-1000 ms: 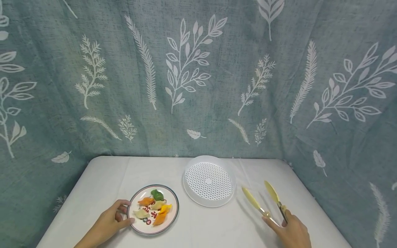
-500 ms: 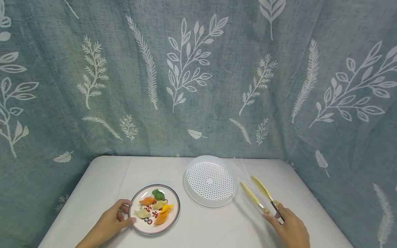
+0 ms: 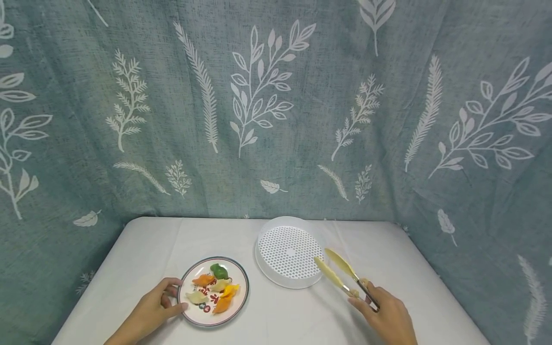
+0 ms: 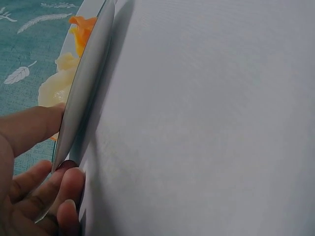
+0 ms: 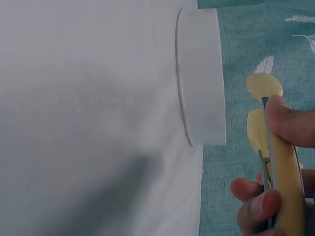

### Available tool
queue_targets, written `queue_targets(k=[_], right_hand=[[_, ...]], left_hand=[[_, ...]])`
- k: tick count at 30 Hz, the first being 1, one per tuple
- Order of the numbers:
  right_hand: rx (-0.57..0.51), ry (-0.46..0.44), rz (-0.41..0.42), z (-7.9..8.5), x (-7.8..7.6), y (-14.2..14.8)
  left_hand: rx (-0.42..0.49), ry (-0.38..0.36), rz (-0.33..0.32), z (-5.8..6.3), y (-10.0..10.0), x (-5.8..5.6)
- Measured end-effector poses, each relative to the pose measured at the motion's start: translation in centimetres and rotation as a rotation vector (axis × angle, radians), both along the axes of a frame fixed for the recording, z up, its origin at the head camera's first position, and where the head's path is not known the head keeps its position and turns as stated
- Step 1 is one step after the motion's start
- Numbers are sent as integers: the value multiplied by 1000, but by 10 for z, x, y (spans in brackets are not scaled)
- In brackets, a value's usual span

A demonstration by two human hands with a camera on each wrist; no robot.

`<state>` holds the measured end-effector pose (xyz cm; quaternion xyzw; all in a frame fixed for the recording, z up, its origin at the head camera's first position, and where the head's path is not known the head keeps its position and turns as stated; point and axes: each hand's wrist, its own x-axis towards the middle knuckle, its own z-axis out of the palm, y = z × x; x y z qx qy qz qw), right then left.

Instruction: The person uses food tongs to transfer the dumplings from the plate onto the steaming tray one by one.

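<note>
Colorful dumpling-shaped pieces (image 3: pixel 197 297) sit on a patterned plate (image 3: pixel 238 302) at the left of the white-covered table (image 3: pixel 276 318), its rim pinched by your left hand (image 3: pixel 157 303). Your right hand (image 3: pixel 384 314) grips yellow tongs (image 3: pixel 340 262), arms parted around nothing, near a white perforated tray (image 3: pixel 280 254). The step appears to be an approach; the next move likely calls for a steady plate and aligned tips.

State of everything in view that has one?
Tongs: open, tips apart, raised off the table
Plate: right side up
Dumplings: lying on the plate
Strainer: flat on the table
Left hand: gripping the plate's rim
Right hand: holding the tongs
</note>
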<state>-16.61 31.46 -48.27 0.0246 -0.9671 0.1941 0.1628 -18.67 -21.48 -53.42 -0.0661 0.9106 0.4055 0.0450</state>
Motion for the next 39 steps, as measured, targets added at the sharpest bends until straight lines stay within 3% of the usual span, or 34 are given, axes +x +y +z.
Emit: queue_targets(k=[26, 33, 39], right_hand=[[-56, -117, 68, -1, -9, -56], [-29, -130, 136, -3, -10, -72], [-3, -88, 268, -3, -10, -84]], left_hand=[[20, 10, 5, -3, -1, 1], [23, 4, 12, -3, -1, 1], [27, 15, 1, -2, -1, 2]])
